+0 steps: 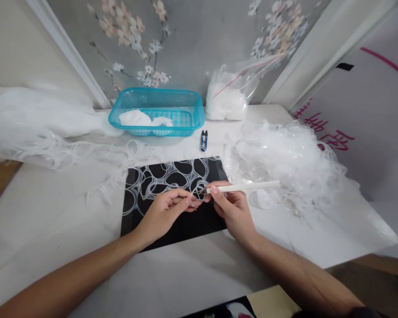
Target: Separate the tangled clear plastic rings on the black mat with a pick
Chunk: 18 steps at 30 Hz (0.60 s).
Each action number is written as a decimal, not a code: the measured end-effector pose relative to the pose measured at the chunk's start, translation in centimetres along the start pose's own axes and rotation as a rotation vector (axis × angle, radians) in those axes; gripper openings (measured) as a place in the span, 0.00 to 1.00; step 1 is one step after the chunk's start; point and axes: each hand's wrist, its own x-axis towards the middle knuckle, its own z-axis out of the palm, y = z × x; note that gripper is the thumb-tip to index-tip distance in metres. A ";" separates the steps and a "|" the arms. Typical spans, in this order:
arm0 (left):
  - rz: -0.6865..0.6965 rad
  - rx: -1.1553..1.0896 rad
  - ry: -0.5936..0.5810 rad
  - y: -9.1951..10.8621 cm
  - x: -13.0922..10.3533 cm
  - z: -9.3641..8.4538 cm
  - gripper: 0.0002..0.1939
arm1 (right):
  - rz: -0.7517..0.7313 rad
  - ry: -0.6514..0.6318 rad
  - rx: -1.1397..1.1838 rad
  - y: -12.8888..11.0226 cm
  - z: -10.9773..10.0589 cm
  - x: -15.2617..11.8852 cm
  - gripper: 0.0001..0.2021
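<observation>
Over a black mat [182, 229], my left hand [167, 211] pinches the edge of a string of thin translucent white rings [159, 187]. The rings lie across the upper part of the mat. My right hand [234, 207] is closed around a slim white pen-like tool [248, 186]. Its narrow dark tip points left and meets the rings close to my left fingertips. I cannot tell exactly what kind of tool it is. The fingers of both hands nearly touch.
Blue thread snips [204, 140] lie behind the mat. A teal plastic basket [155, 130] holds white pieces, beside a zip bag [227, 104] of white material. Sheer white ring trim heaps up at the right [285, 163] and left [36, 119]. A patterned wall stands behind.
</observation>
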 end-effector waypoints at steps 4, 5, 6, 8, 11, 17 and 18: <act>0.023 0.022 0.030 0.1 0.0 0.0 0.12 | 0.158 -0.093 0.109 0.0 0.1 0.4 0.12; 0.035 0.053 0.048 0.1 0.0 0.0 0.11 | 0.194 -0.131 0.137 -0.1 0.1 0.4 0.11; 0.053 0.104 0.067 0.1 -0.1 0.0 0.10 | 0.212 -0.169 0.158 -0.2 0.1 0.5 0.11; 0.128 0.255 0.108 -0.2 -0.2 -0.1 0.08 | 0.203 -0.225 0.177 -0.4 0.2 0.5 0.10; 0.328 0.514 0.113 -1.0 -0.3 -0.1 0.04 | 0.159 -0.263 0.162 -0.5 0.1 0.4 0.10; 0.808 0.889 0.207 -2.0 0.0 -0.5 0.06 | 0.108 -0.277 0.085 0.2 -0.3 0.6 0.11; 0.839 0.907 0.217 -2.0 0.1 -0.6 0.06 | 0.097 -0.267 0.061 0.4 -0.3 0.7 0.12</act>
